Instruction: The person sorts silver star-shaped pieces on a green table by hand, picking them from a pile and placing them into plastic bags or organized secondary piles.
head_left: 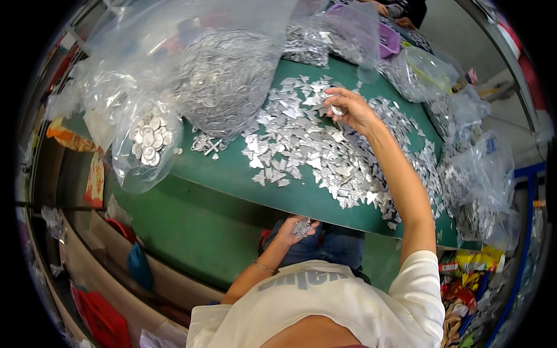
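Note:
Loose silver metal pieces (313,145), many of them flat and pointed, lie spread over the green tabletop (229,177). My right hand (358,113) is above the far part of this spread, its fingers curled round a small silver piece (336,109). Part of what it holds is hidden by the fingers. Below the table's front edge, over my lap, my left hand (286,232) is cupped round a handful of small silver pieces (301,227). Their exact shape is too small to make out.
A large clear bag (229,81) of silver pieces stands at the back left, beside a smaller bag of round discs (151,139). More filled bags (476,191) line the right edge. A purple basket (390,40) sits at the back, near another person's hands (405,23).

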Demonstrator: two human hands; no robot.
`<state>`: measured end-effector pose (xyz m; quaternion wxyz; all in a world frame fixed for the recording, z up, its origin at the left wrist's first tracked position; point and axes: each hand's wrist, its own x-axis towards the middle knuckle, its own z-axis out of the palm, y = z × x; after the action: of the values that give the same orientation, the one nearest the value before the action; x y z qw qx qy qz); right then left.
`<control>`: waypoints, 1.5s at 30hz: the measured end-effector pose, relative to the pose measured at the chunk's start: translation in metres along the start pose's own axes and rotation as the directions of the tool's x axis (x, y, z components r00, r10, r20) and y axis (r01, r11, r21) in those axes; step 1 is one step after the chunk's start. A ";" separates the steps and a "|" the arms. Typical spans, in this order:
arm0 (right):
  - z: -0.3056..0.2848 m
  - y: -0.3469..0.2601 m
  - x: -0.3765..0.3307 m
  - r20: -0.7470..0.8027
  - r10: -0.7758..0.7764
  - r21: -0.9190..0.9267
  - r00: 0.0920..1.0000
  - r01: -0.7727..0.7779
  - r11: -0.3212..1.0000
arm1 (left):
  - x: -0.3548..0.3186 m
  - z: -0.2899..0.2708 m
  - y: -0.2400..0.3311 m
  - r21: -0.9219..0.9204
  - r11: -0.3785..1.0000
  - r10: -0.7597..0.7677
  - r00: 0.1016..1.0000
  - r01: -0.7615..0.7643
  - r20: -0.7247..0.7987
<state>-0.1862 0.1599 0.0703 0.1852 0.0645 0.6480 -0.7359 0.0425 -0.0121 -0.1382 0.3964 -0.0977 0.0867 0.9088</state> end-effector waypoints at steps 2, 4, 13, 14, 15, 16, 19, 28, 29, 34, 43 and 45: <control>-0.002 0.016 0.029 -0.002 -0.033 -0.103 0.999 0.033 0.994 | 0.001 -0.001 -0.001 0.005 1.000 0.000 1.000 -0.001 0.022; 0.009 0.028 0.052 -0.017 -0.130 -0.330 0.991 0.117 0.937 | 0.002 -0.007 -0.002 0.002 1.000 -0.007 1.000 0.007 0.017; 0.054 0.047 0.066 0.111 -0.493 -0.917 0.863 0.280 0.283 | 0.002 -0.004 0.000 -0.004 1.000 0.016 1.000 -0.016 -0.012; 0.048 0.048 0.062 0.176 -0.418 -0.846 0.891 0.354 0.399 | 0.003 -0.001 0.000 -0.003 1.000 0.013 1.000 -0.013 -0.019; 0.041 0.050 0.057 0.250 -0.345 -0.756 0.905 0.405 0.514 | 0.003 0.001 0.001 -0.002 1.000 0.023 1.000 -0.023 -0.004; 0.036 0.051 0.050 0.324 -0.280 -0.654 0.904 0.428 0.624 | 0.003 0.003 0.001 0.001 1.000 0.027 1.000 -0.027 0.014; 0.042 0.040 0.030 0.379 -0.216 -0.658 0.900 0.426 0.621 | 0.000 0.005 0.004 -0.001 0.999 0.032 0.999 -0.032 0.015; 0.059 0.045 0.083 0.069 -0.403 -0.993 0.913 0.101 0.061 | 0.003 -0.001 0.002 0.019 0.999 0.036 0.999 -0.036 -0.032; 0.063 0.042 0.084 0.071 -0.367 -0.993 0.928 0.101 0.064 | 0.002 -0.001 0.002 0.018 0.998 0.053 0.997 -0.052 -0.052; 0.045 0.040 0.104 0.150 -0.260 -0.973 0.954 0.189 0.130 | 0.005 -0.010 -0.003 -0.028 0.999 0.020 1.000 -0.020 -0.006; 0.036 0.040 0.107 0.191 -0.213 -0.969 0.958 0.219 0.117 | -0.002 0.012 0.004 0.074 0.997 0.033 0.994 -0.026 -0.104; 0.049 0.035 0.098 0.160 -0.220 -0.984 0.962 0.173 0.041 | -0.001 0.007 0.001 0.063 0.996 0.058 0.997 -0.056 -0.043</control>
<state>-0.2576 0.0905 0.0123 0.0661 -0.1550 0.9790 -0.1149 0.0418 -0.0120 -0.1309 0.3711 -0.1032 0.1261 0.9142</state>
